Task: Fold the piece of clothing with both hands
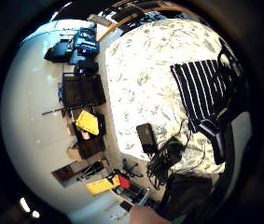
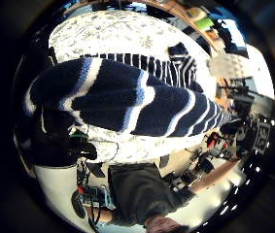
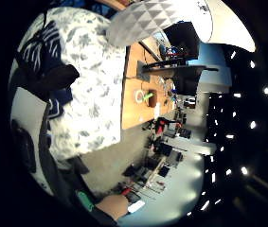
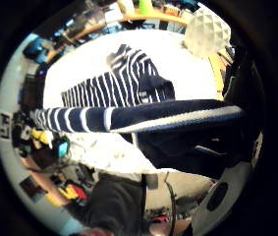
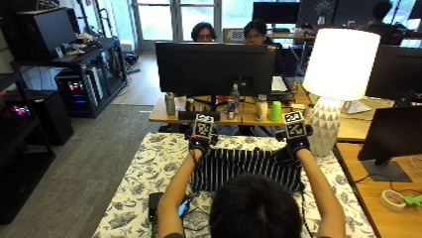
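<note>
Head (image 5: pixel 256 206) of the person is being shown at the outside view's lower edge, with both forearms being reached up over the table (image 5: pixel 141 188). Table and its leaf-patterned white cloth are being occupied by the sweater (image 5: pixel 245 167), navy with thin white stripes, which is being kept partly flat on the cloth between the forearms while its far edge is being lifted off the table. That raised edge is being seen as a broad striped band stretched across both thumb side palm views (image 2: pixel 142 104) (image 4: pixel 143 118), with the flat part of the garment lying on the cloth beyond it. Lamp (image 5: pixel 333 74), white with a faceted base, is being shown standing just beside the table's far right corner. Left hand (image 5: pixel 199 142) is being closed on the sweater's far left corner, its fingers curled round the fabric. Right hand (image 5: pixel 296 144) is being closed likewise on the far right corner, fingers pinching the cloth. Both hands are being held level, well apart, near the far edge.
</note>
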Available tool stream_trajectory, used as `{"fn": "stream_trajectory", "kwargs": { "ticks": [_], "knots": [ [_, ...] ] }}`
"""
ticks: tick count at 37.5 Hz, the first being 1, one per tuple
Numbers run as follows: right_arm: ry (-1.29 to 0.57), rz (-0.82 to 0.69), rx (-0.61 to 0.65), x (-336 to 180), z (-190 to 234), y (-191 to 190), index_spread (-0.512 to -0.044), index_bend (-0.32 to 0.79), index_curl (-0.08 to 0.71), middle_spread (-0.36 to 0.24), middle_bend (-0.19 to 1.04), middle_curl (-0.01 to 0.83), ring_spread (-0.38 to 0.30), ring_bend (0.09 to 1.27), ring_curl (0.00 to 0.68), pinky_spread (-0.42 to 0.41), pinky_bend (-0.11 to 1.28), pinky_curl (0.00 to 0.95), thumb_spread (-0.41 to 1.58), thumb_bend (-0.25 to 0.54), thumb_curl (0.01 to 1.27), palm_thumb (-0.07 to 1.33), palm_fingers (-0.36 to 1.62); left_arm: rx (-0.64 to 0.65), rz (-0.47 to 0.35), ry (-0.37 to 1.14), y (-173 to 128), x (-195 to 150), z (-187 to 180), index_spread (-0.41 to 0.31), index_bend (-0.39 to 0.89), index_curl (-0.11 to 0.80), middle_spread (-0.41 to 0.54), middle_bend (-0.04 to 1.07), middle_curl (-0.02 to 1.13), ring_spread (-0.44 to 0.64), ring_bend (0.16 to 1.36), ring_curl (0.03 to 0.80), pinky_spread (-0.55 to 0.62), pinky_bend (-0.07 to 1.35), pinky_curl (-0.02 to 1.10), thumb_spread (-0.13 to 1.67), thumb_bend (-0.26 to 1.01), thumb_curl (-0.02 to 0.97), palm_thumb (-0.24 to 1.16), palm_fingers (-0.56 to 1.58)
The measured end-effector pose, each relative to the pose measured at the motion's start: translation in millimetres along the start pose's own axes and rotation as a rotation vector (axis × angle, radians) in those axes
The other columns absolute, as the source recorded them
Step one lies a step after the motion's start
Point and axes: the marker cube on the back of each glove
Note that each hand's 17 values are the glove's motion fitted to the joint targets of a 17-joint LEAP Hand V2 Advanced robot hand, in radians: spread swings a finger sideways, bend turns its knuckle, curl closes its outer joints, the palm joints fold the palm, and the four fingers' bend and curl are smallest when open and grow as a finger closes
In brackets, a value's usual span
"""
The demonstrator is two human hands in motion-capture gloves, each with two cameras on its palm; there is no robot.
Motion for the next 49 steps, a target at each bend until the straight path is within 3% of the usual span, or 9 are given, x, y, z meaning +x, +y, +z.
{"fn": "stream_trajectory", "kwargs": {
  "ticks": [7, 12, 14, 24, 30, 36, 40, 42, 49],
  "knots": [
    [-0.166, 0.099, 0.242, -30.0, 14.8, -48.0, -0.262, 0.17, 0.439, -0.211, 0.34, 0.496, -0.248, 0.62, 0.460, -0.326, 0.66, 0.447, 1.11, 0.152, 0.36, 1.13, 1.27, -0.139, -0.059, 0.015, -30.2, -2.1, 22.8, -0.260, 0.15, 0.376, -0.306, 0.29, 0.53, -0.35, 0.50, 0.428, -0.41, 0.53, 0.37, 0.94, -0.02, 0.637, 0.89, 1.16],
    [-0.255, 0.181, 0.597, -37.8, 35.4, -109.0, -0.263, 0.16, 0.445, -0.207, 0.33, 0.500, -0.246, 0.61, 0.461, -0.324, 0.67, 0.450, 1.12, 0.144, 0.36, 1.15, 1.26, -0.141, -0.085, 0.010, -65.8, 1.8, 47.3, -0.262, 0.15, 0.383, -0.306, 0.28, 0.53, -0.34, 0.49, 0.431, -0.39, 0.49, 0.37, 0.97, -0.02, 0.638, 0.87, 1.15],
    [-0.276, 0.206, 0.606, -37.6, 43.7, -112.5, -0.262, 0.14, 0.439, -0.204, 0.33, 0.500, -0.245, 0.63, 0.465, -0.320, 0.66, 0.447, 1.11, 0.135, 0.37, 1.15, 1.23, -0.134, -0.108, -0.001, -70.5, 2.4, 49.9, -0.249, 0.10, 0.370, -0.301, 0.28, 0.53, -0.34, 0.49, 0.431, -0.38, 0.49, 0.38, 1.06, -0.04, 0.606, 0.81, 1.11],
    [-0.214, 0.213, 0.374, -13.4, 58.5, -68.8, -0.263, 0.10, 0.379, -0.174, 0.30, 0.492, -0.198, 0.62, 0.462, -0.292, 0.63, 0.433, 1.11, 0.036, 0.34, 1.06, 1.15, -0.012, -0.006, 0.124, -48.6, 34.7, 39.0, -0.160, 0.08, 0.310, -0.173, 0.06, 0.45, -0.24, 0.51, 0.445, -0.29, 0.58, 0.42, 1.28, -0.05, 0.448, 0.52, 0.71],
    [-0.205, 0.303, 0.250, 7.5, 64.2, -37.6, -0.271, 0.09, 0.349, -0.172, 0.28, 0.487, -0.190, 0.61, 0.458, -0.286, 0.62, 0.428, 1.10, -0.001, 0.34, 1.04, 1.15, -0.034, 0.052, 0.058, -17.2, 59.7, 50.4, -0.126, 0.11, 0.298, -0.083, 0.05, 0.38, -0.17, 0.55, 0.442, -0.24, 0.62, 0.43, 1.30, -0.06, 0.371, 0.38, 0.59],
    [-0.305, 0.279, 0.182, 6.5, 83.2, -23.6, -0.275, 0.09, 0.324, -0.172, 0.25, 0.473, -0.186, 0.61, 0.455, -0.283, 0.62, 0.425, 1.08, -0.025, 0.33, 1.00, 1.14, -0.102, 0.048, 0.044, -4.5, 71.8, 72.9, -0.091, 0.14, 0.298, 0.047, 0.08, 0.33, -0.05, 0.58, 0.447, -0.06, 0.59, 0.43, 1.20, -0.08, 0.295, 0.12, 0.29],
    [-0.244, 0.315, 0.143, 5.7, 103.7, -17.2, -0.275, 0.05, 0.291, -0.154, 0.20, 0.458, -0.169, 0.60, 0.446, -0.263, 0.63, 0.424, 1.06, -0.092, 0.29, 0.82, 1.05, -0.119, -0.017, 0.062, -14.2, 73.2, 92.0, -0.078, 0.15, 0.300, 0.109, 0.10, 0.30, 0.06, 0.56, 0.418, 0.12, 0.60, 0.41, 1.17, -0.06, 0.275, 0.06, 0.22],
    [-0.232, 0.342, 0.007, -0.7, 120.2, -5.0, -0.267, 0.05, 0.279, -0.139, 0.20, 0.456, -0.154, 0.58, 0.443, -0.229, 0.63, 0.424, 1.05, -0.147, 0.25, 0.62, 1.01, -0.172, -0.053, 0.078, -19.4, 74.3, 107.6, -0.068, 0.14, 0.297, 0.138, 0.10, 0.28, 0.11, 0.57, 0.416, 0.18, 0.63, 0.41, 1.17, -0.04, 0.270, 0.06, 0.20],
    [-0.221, 0.403, -0.593, -29.9, 171.6, 34.1, -0.249, 0.02, 0.238, -0.076, 0.16, 0.439, -0.085, 0.53, 0.434, -0.075, 0.66, 0.434, 1.02, -0.086, 0.22, 0.39, 0.77, -0.448, -0.127, 0.065, -21.0, 77.3, 156.6, -0.079, -0.02, 0.228, 0.284, 0.10, 0.24, 0.30, 0.58, 0.404, 0.34, 0.88, 0.45, 1.14, -0.06, 0.243, -0.02, -0.04]
  ]
}}
